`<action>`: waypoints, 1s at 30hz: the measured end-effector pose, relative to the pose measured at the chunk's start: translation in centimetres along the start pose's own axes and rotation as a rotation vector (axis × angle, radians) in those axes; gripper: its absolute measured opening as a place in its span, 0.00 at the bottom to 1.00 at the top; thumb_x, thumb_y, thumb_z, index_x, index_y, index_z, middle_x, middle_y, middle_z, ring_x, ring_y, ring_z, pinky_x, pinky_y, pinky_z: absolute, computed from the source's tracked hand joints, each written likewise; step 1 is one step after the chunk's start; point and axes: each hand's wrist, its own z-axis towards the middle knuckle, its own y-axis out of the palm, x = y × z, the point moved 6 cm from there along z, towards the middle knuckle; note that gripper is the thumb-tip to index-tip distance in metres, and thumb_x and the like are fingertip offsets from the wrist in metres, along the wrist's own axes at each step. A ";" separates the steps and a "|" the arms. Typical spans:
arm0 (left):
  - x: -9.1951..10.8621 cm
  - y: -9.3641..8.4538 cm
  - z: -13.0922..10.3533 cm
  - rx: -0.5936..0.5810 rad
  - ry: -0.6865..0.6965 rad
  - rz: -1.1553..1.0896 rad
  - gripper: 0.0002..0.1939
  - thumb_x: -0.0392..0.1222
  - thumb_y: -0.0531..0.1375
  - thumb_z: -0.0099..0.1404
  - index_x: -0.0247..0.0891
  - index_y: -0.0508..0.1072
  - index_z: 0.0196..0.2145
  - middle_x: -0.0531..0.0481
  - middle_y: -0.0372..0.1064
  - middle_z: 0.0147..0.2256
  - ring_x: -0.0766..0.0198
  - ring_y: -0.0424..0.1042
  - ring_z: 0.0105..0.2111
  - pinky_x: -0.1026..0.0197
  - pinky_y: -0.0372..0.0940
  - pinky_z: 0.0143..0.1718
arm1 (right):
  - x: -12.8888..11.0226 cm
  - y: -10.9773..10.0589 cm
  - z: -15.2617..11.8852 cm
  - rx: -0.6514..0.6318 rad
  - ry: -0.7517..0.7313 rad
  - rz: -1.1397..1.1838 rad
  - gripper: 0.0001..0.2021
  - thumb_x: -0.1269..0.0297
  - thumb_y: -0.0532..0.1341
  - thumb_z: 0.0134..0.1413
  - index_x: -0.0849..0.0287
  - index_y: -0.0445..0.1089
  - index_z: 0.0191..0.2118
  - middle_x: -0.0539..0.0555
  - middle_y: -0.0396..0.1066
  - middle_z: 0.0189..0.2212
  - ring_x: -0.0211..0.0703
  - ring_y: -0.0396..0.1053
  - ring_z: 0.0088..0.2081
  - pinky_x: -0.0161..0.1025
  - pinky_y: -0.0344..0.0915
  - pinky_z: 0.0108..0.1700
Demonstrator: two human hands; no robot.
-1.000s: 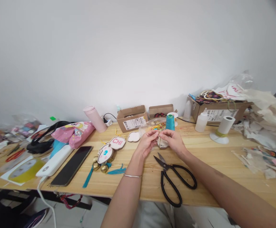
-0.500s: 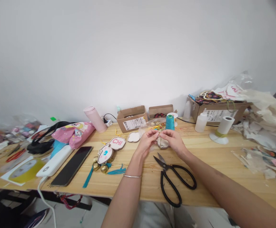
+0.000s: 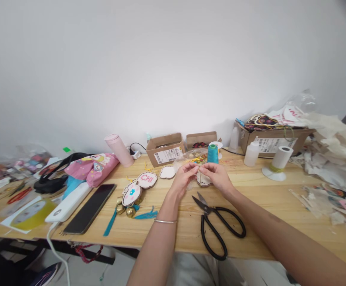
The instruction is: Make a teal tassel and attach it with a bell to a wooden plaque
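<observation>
My left hand (image 3: 186, 174) and my right hand (image 3: 216, 174) meet fingertip to fingertip above the table, each closed in a pinch. Between them is a thin cord (image 3: 201, 179), mostly hidden by the fingers, with a short length hanging down. A white scalloped plaque (image 3: 205, 179) shows partly behind my right hand. Just beyond the fingers stands a teal thread cone (image 3: 212, 154). Black-handled scissors (image 3: 207, 210) lie with blades slightly apart below the hands. To the left are a plaque lettered CHI (image 3: 147, 180), a flowered plaque (image 3: 131, 194), gold bells (image 3: 130, 211) and a teal tassel (image 3: 146, 215).
Cardboard boxes (image 3: 165, 154) stand along the wall, with a fuller box (image 3: 274, 141) at right. A squeeze bottle (image 3: 252, 153) and a white roll (image 3: 282, 159) are near it. At left lie a phone (image 3: 90, 208), a power bank (image 3: 68, 202) and yellow tape (image 3: 35, 214).
Almost nothing differs. Both hands keep their pinch in the same place, and the view shifts very slightly.
</observation>
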 end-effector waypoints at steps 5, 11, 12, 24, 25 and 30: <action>-0.2 -0.3 0.2 0.016 0.002 -0.014 0.09 0.40 0.64 0.47 0.34 0.72 0.28 0.52 0.68 0.27 0.73 0.64 0.26 0.69 0.57 0.27 | 0.0 0.1 0.1 0.012 0.012 0.010 0.11 0.59 0.65 0.29 0.62 0.69 0.21 0.48 0.68 0.17 0.32 0.60 0.20 0.32 0.58 0.24; -0.4 -0.4 0.3 0.027 -0.003 -0.028 0.09 0.40 0.65 0.46 0.34 0.73 0.27 0.52 0.69 0.26 0.73 0.65 0.26 0.69 0.57 0.28 | 0.4 0.2 0.1 0.009 0.024 0.001 0.11 0.59 0.65 0.30 0.62 0.70 0.22 0.49 0.70 0.21 0.33 0.63 0.22 0.32 0.60 0.26; -0.4 -0.4 0.3 0.026 -0.003 -0.029 0.09 0.40 0.65 0.46 0.34 0.73 0.27 0.52 0.69 0.26 0.73 0.65 0.26 0.69 0.57 0.29 | 0.4 0.1 0.1 0.008 0.024 -0.008 0.11 0.59 0.65 0.30 0.62 0.71 0.23 0.50 0.70 0.21 0.33 0.63 0.23 0.32 0.60 0.26; -0.6 -0.7 0.5 0.041 -0.003 -0.038 0.09 0.41 0.64 0.47 0.35 0.74 0.27 0.52 0.70 0.27 0.73 0.65 0.25 0.68 0.57 0.29 | 1.0 0.0 0.3 -0.015 0.003 -0.071 0.14 0.56 0.64 0.33 0.63 0.72 0.26 0.53 0.72 0.26 0.38 0.66 0.27 0.34 0.61 0.28; -0.5 -0.7 0.4 0.043 -0.002 -0.036 0.09 0.41 0.65 0.46 0.35 0.74 0.27 0.52 0.70 0.27 0.73 0.65 0.26 0.68 0.57 0.29 | 1.0 0.0 0.3 -0.013 0.008 -0.070 0.14 0.56 0.64 0.33 0.63 0.72 0.26 0.53 0.72 0.26 0.38 0.66 0.27 0.34 0.61 0.28; -0.3 -0.5 0.3 0.047 -0.004 -0.031 0.09 0.40 0.65 0.45 0.35 0.74 0.26 0.52 0.70 0.25 0.72 0.65 0.25 0.68 0.57 0.29 | 1.1 0.0 0.2 -0.001 0.038 -0.049 0.15 0.57 0.65 0.32 0.63 0.72 0.27 0.53 0.72 0.26 0.37 0.65 0.26 0.34 0.61 0.28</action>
